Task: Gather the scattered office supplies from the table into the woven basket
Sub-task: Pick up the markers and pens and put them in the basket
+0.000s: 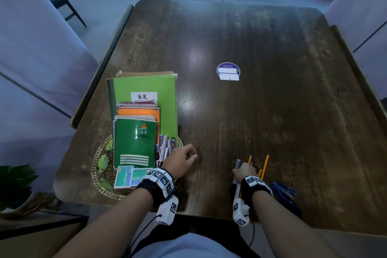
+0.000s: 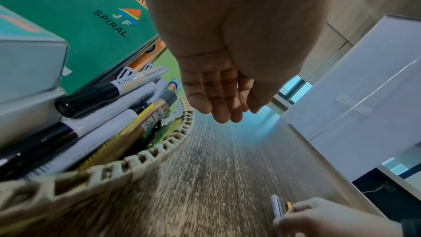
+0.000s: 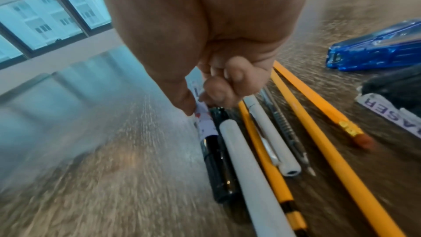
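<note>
The woven basket (image 1: 96, 165) at the table's near left holds a green spiral notebook (image 1: 135, 142), larger notebooks, several markers (image 2: 127, 86) and small teal boxes (image 1: 129, 177). My left hand (image 1: 189, 156) hovers just right of the basket rim (image 2: 145, 158), fingers relaxed and holding nothing. Near the front edge, my right hand (image 3: 201, 103) pinches a white-labelled marker with a black cap (image 3: 206, 125) that lies on the table. Beside this marker lie white pens (image 3: 248, 168), a thin pen and yellow pencils (image 3: 318, 120).
A blue stapler (image 3: 376, 51) and a black eraser in a white sleeve (image 3: 391, 113) lie right of the pencils. A round blue sticker with white cards (image 1: 228, 71) sits mid-table. White chairs flank the dark wooden table (image 1: 272, 100).
</note>
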Motion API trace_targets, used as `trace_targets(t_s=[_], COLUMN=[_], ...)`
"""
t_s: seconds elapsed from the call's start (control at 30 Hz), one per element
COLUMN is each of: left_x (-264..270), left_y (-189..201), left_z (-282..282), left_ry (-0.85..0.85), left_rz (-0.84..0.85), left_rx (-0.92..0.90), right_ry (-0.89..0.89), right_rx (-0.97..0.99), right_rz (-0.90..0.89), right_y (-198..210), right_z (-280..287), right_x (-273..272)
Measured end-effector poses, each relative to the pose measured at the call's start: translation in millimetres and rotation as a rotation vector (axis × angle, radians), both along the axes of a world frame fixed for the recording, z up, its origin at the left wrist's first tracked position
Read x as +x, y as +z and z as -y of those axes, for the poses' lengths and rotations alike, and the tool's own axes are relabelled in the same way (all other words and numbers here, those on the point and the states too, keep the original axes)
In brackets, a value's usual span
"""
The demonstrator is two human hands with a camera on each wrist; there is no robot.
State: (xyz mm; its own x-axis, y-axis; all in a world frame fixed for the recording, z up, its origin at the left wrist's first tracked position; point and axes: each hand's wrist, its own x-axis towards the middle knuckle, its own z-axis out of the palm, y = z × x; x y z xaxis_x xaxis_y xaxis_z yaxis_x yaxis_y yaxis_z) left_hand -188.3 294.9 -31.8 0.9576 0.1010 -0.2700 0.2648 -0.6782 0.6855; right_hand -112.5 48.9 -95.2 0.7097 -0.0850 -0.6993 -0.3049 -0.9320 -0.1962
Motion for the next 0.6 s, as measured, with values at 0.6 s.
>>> trace_targets(t_s=[0.6], left_x=[10.6], left_y=[11.4], left_z=[-8.9], left_ry=[0.16], left_rz=[0.039], left_rx=[-0.073], right_ry=[0.002], right_rx=[0.763], right_rz=[0.168], right_y=[73.5], right_z=[-121.9], right_x=[2.3])
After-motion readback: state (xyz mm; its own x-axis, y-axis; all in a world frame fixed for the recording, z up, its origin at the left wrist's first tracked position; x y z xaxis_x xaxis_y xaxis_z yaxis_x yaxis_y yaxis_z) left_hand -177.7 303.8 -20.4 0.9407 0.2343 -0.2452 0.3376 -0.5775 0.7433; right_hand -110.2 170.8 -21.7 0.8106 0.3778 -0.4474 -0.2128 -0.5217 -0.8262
